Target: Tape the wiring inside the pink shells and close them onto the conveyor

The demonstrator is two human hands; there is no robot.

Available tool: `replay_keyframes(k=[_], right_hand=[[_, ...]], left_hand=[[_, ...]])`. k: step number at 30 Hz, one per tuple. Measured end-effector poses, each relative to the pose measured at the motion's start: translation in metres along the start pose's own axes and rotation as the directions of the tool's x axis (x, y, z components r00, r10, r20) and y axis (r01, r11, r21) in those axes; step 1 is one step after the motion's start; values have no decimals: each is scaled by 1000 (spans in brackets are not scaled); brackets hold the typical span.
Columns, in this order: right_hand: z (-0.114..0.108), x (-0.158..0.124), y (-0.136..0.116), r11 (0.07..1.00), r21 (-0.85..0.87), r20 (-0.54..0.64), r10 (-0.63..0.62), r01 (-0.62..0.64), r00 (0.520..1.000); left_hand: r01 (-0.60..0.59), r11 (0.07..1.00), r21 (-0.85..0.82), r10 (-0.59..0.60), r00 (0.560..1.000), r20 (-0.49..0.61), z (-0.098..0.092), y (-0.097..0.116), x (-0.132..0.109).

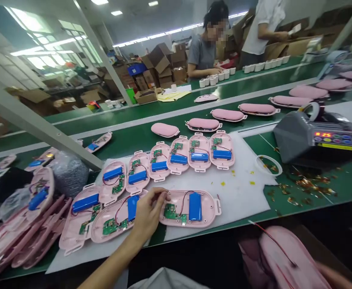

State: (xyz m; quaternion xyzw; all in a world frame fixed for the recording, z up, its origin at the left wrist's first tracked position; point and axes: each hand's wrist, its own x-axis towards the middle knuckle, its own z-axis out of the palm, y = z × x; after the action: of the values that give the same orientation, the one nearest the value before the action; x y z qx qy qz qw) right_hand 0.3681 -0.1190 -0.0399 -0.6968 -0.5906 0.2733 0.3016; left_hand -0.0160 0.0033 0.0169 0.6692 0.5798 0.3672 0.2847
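My left hand [148, 214] reaches onto the white mat [242, 196], its fingertips pinched on the left rim of an open pink shell [209, 208]. That shell holds a blue battery [195, 206], a green circuit board [172, 212] and red wires. Two more open shells [109, 224] with the same parts lie just left of the hand. At the bottom right, below the table edge, a closed pink shell [287, 257] with a red wire rests on my right hand [337, 277]. Only a sliver of that hand shows.
A row of several open shells [179, 158] lies across the mat's far side. Stacked pink shells [28, 237] sit at left, a grey tape dispenser [314, 138] at right. Closed pink cases [227, 115] ride the green belt. Two people work at the far side among white cups and cardboard boxes.
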Motion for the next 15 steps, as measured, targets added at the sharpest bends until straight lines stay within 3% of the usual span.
replay_keyframes(k=[3, 5, 7, 9, 12, 15], right_hand=[[-2, 30, -57, 985, 51, 102, -171, 166, 980], [8, 70, -101, 945, 64, 185, -327, 321, 927], [25, 107, -143, 894, 16, 228, -439, 447, 869], [42, 130, -177, 834, -27, 280, -523, 551, 805], [57, 138, -209, 755, 11, 410, -602, 656, 685], [59, 134, -224, 759, 76, 453, -604, 646, 656]], left_hand=[[28, 980, -196, -37, 998, -44, 1, -8, -3], [29, 947, -321, -52, 997, -62, -3, -11, -7], [-48, 939, -341, 12, 994, -108, -8, -12, -12], [-231, 956, -183, 210, 969, -128, -14, -11, -14], [-496, 845, 199, 522, 846, -109, -19, -7, -12], [-467, 804, 368, 569, 784, -249, -16, -6, -6]])
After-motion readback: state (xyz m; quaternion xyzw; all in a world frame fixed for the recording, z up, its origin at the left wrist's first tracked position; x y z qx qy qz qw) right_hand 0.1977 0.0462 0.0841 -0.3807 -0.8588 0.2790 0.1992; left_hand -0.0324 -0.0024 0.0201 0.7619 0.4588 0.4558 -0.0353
